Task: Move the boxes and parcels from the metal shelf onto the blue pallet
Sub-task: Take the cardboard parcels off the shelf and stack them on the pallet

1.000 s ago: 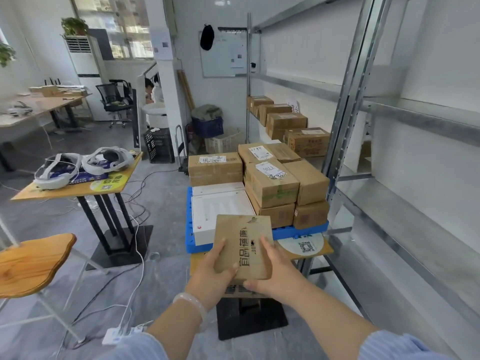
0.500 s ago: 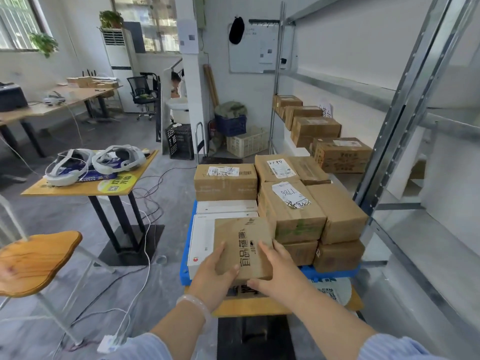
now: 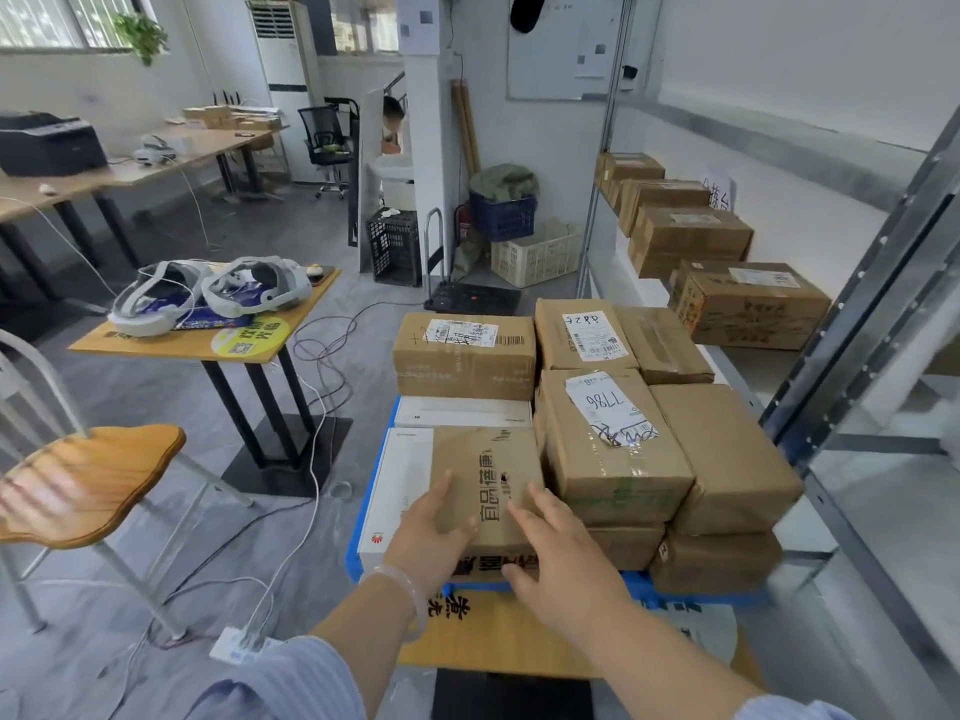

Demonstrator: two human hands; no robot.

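A flat brown box with black print lies on a white box at the front left of the blue pallet. My left hand holds its near left corner, thumb on top. Over its near edge my right hand grips, fingers on the top face and thumb against the front. Several taped cardboard boxes are stacked on the pallet to the right and behind. More cardboard boxes stand on the metal shelf at the right.
The pallet rests on a small wooden table. To the left are a wooden stool and a side table with headsets, with cables across the floor. Crates and a black scale stand by the far wall.
I have come closer to the pallet. The flat brown box, carried in both hands in front of it, now lies on the white box.
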